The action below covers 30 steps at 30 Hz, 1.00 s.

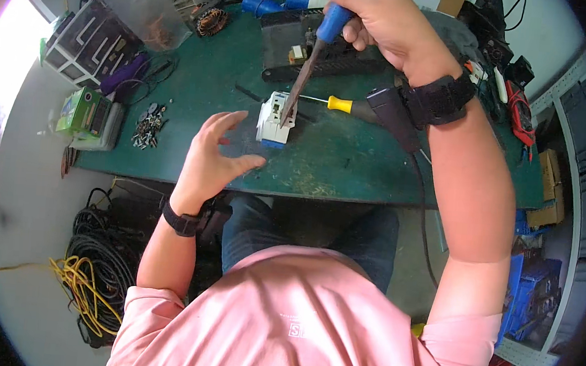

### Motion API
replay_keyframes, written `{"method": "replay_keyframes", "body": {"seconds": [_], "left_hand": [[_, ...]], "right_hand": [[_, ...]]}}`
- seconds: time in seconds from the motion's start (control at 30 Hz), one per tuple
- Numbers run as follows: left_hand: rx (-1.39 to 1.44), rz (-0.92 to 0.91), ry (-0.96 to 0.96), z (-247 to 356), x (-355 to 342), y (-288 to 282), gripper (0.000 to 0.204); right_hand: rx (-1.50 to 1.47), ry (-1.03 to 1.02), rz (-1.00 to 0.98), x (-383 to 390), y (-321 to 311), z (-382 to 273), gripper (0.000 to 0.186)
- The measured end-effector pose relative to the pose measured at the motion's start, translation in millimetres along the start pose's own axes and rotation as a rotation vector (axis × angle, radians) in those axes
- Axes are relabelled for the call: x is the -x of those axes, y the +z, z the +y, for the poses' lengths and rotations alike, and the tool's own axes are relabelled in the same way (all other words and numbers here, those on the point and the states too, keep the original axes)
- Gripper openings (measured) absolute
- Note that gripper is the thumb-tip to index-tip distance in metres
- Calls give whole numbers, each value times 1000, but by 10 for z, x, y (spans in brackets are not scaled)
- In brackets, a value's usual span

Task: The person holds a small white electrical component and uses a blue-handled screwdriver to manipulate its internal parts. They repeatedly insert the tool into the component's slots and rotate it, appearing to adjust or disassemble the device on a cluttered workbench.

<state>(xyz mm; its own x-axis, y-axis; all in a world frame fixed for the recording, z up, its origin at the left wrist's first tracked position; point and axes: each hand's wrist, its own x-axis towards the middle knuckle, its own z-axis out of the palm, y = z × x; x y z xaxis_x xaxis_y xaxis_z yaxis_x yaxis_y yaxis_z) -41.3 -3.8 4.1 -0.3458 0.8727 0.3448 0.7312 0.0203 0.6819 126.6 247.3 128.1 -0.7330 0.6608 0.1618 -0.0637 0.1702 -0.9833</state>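
A small white plastic block [276, 117] with a blue lower end, resembling a circuit breaker, rests on the green table top. My right hand [383, 25] grips a blue-handled tool [302, 83] from above. Its long, tapering brownish metal shaft slants down to the block, and the tip appears to meet the block's upper face. Just left of the block, my left hand [213, 154] is open and empty, its fingers curved and its thumb apart. Right of the block lies a screwdriver [341, 105] with a yellow and black handle, partly behind the strapped wrist device.
Loose screws [149, 127] lie in a pile at the left, near a green box [85, 110] and a drawer unit [87, 50]. A black case [277, 49] and blue connectors [263, 5] sit behind the block. A cable [422, 201] hangs off the front edge [320, 196].
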Motion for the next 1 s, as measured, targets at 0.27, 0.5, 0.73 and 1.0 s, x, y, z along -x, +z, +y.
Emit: {"method": "replay_keyframes", "body": {"seconds": [0.27, 0.5, 0.73, 1.0], "left_hand": [[-201, -19, 91, 115, -280, 211, 87], [-183, 121, 2, 316, -313, 480, 79], [-40, 145, -25, 195, -387, 461, 73], [-20, 175, 13, 164, -182, 255, 54]], "right_hand": [[-20, -75, 64, -63, -155, 315, 35], [-66, -100, 103, 246, 71, 118, 30], [-65, -229, 197, 386, 172, 60, 40], [-431, 56, 274, 596, -19, 454, 37]]}}
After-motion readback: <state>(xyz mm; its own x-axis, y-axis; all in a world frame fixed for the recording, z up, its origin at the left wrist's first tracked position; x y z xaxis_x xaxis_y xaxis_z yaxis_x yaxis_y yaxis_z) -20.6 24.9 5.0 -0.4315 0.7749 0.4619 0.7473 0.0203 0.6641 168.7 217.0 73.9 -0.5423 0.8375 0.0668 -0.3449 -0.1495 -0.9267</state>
